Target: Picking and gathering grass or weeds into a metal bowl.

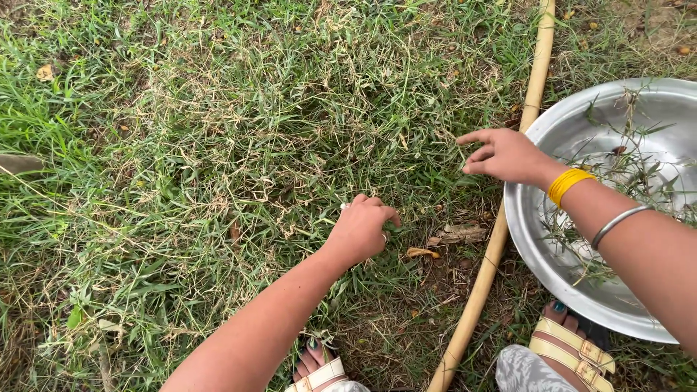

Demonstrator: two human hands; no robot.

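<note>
The grass point(290, 145) was the thing being worked, a patchy mix of green blades and dry runners all over the ground in front of the person. Left hand point(361, 231) was curled down into it, fingers pinched shut low on a tuft, though I couldn't tell how much it actually had. Right hand point(504, 154) hovered a bit further out, loosely open with the index finger pointing, holding nothing. To do this well, I'd say grab near the base, not the tips, so the runners come whole. A steel bowl point(541, 239) with some picked strands sat right beside, past a tan hose point(501, 225). Sandalled feet showed below.
</note>
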